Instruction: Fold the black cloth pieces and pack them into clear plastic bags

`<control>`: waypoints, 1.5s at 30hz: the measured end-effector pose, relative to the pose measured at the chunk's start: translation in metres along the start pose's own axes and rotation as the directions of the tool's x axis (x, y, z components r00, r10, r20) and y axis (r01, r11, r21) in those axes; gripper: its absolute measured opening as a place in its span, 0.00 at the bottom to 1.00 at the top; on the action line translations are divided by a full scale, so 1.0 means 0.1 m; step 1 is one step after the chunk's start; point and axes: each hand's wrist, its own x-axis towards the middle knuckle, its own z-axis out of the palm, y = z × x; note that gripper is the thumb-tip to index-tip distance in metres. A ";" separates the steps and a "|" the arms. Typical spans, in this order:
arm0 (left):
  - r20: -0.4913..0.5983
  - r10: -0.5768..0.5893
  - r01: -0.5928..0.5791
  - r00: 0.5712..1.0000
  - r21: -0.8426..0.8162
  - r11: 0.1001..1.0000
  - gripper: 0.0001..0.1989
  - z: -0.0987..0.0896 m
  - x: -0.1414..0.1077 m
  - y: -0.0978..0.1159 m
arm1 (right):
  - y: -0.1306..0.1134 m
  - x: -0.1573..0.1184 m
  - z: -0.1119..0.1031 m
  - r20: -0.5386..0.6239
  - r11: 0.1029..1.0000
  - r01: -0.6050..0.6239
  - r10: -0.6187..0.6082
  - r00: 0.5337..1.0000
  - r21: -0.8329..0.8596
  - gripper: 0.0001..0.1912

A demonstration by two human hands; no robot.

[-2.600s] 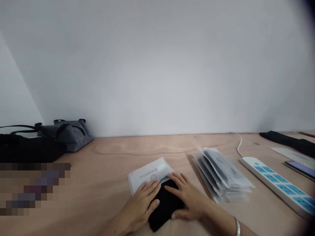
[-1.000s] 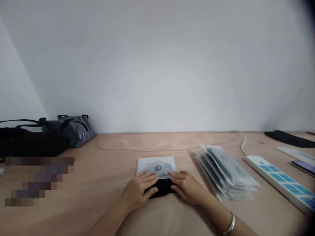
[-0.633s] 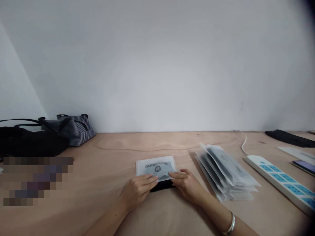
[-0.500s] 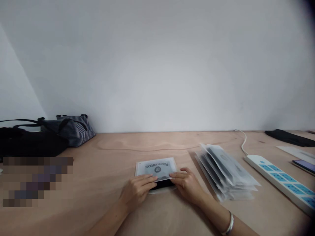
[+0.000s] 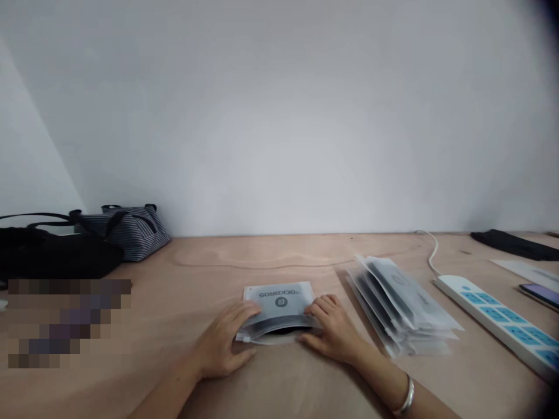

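Observation:
A frosted plastic zip bag (image 5: 279, 317) printed ROCKBROS lies flat on the wooden table, its mouth toward me. Black folded material (image 5: 283, 330) shows inside the gaping mouth, and a slider sits at its left corner. Over the bag's left edge my left hand (image 5: 227, 337) rests its fingertips, with the thumb spread apart on the table side. My right hand (image 5: 332, 329) has its fingers bent over the right edge and its thumb by the mouth, holding that side.
A stack of filled frosted bags (image 5: 402, 302) lies to the right. Beyond it are a white power strip (image 5: 493, 317), a phone (image 5: 541, 294) and a black cloth item (image 5: 515, 244). A striped bag (image 5: 140, 233) and a black bag (image 5: 56, 256) stand at the left, before the wall.
Both hands have drawn off the front edge toward the bag's sides, the left hand moving left and opening. The bag's front layer now covers most of the black material.

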 end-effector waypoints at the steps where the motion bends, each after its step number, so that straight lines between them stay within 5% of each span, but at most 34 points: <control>1: -0.004 0.009 -0.009 1.000 0.019 1.000 0.29 -0.03 -0.04 -0.03 | -0.05 0.02 -0.01 0.000 1.000 0.014 -0.014 1.000 0.010 0.15; 8: -0.109 0.100 -0.093 0.989 0.061 0.994 0.10 0.01 -0.15 -0.09 | -0.63 0.39 0.33 0.118 0.979 0.197 -0.189 0.975 -0.059 0.16; 14: -0.054 0.025 -0.027 0.998 -0.043 0.999 0.12 0.02 -0.13 -0.09 | -0.88 0.58 0.67 0.087 0.933 0.338 -0.329 0.940 -0.124 0.05; 24: -0.001 0.000 0.000 1.000 -0.150 0.989 0.14 0.01 -0.09 -0.05 | -0.42 0.11 0.27 0.100 0.939 0.281 -0.265 0.959 -0.201 0.09; 32: 0.027 -0.001 0.004 1.000 -0.115 0.993 0.12 -0.05 -0.07 0.01 | 0.07 -0.47 -0.20 0.106 0.964 0.082 -0.057 0.993 -0.254 0.09; 34: 0.008 -0.014 0.014 1.000 -0.055 0.998 0.05 -0.08 -0.04 0.08 | 0.07 -0.47 -0.27 0.130 0.977 0.037 -0.009 0.991 -0.211 0.06; 35: -0.015 -0.020 0.020 1.000 -0.021 1.000 0.09 -0.09 -0.02 0.13 | 0.06 -0.43 -0.29 0.145 0.984 0.021 0.005 0.989 -0.179 0.05; 37: -0.043 -0.015 0.017 0.999 0.034 0.999 0.28 -0.08 0.05 0.23 | 0.02 -0.32 -0.31 0.185 0.993 0.029 -0.008 0.983 -0.114 0.18; 39: -0.002 0.000 0.000 1.000 0.070 0.998 0.37 -0.02 0.14 0.32 | -0.02 -0.17 -0.30 0.251 0.994 0.086 -0.068 0.966 -0.060 0.30; 45: 0.173 -0.117 0.095 0.978 0.132 0.987 0.36 0.34 0.31 0.32 | 0.00 0.13 -0.12 0.458 0.988 0.141 -0.153 0.876 0.060 0.34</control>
